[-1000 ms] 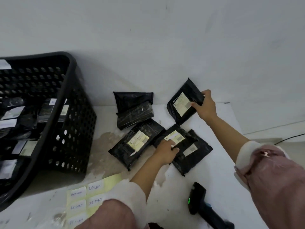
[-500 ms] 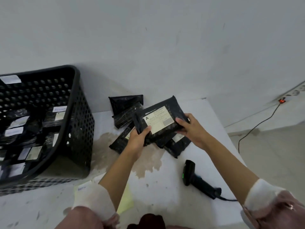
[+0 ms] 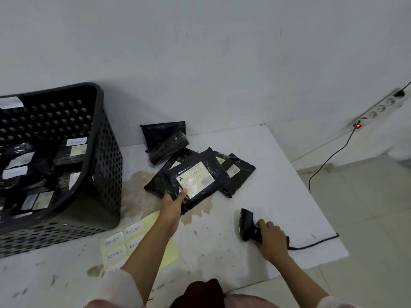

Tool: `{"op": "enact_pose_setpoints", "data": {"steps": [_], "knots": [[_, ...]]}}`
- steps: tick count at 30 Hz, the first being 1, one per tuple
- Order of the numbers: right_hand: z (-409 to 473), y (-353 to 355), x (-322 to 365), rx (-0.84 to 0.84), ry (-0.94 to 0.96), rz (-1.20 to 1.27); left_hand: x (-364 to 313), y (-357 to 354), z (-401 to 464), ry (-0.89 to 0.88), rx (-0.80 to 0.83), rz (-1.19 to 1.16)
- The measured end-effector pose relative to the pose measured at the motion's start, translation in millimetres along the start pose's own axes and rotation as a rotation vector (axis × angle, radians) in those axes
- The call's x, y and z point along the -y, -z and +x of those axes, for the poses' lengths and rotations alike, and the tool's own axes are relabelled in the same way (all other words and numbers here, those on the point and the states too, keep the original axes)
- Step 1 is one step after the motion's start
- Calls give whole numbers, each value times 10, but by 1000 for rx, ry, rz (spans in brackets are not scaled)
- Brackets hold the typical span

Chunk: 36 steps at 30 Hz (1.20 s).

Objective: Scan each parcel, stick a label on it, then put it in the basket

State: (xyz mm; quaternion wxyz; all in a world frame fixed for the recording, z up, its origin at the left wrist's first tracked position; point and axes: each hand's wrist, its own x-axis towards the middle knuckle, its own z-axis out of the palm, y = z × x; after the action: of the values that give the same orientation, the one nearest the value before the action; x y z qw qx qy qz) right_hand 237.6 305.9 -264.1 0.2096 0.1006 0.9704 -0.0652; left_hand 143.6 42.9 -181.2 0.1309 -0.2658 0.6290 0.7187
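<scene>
Black parcel (image 3: 198, 178), black perforated basket (image 3: 106, 156), pale yellow label sheet (image 3: 142, 238).

The parcel (image 3: 198, 174) under the left thumb is glossy, wrinkled black plastic film with a shiny paper label (image 3: 196, 177). The scanner (image 3: 248, 225) near the right fingers is smooth black plastic. The basket (image 3: 106, 152) is matt perforated plastic.

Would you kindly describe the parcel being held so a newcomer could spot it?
Right of the black perforated plastic basket lies a pile of black plastic parcels on the white table. The held black parcel sits on top, gripped by the left hand; its large white shipping label bears an "A".
</scene>
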Motion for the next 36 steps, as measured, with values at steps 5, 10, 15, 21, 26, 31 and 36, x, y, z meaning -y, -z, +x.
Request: {"op": "enact_pose_setpoints", "data": {"steps": [5,10,15,21,26,31,36], "knots": [[-4,314,10,43,144,363,-42,2,-77,-106,-5,29],[-109,1128,257,-151,206,817,-171,12,-79,-233,-89,18],[-322,1666,506,-135,266,1089,-281,11,-92,-303,-175,-18],[-468,1795,600,-171,273,994,-332,82,-102,-354,-195,-15],[-498,1756,588,-209,282,960,-327,133,-104,-364,-205,-7],[-522,1732,580,-212,304,944,-310,157,-99,-365,-201,-14],[-561,1719,582,-203,301,957,-302,151,-108,-371,-194,-23]]}}
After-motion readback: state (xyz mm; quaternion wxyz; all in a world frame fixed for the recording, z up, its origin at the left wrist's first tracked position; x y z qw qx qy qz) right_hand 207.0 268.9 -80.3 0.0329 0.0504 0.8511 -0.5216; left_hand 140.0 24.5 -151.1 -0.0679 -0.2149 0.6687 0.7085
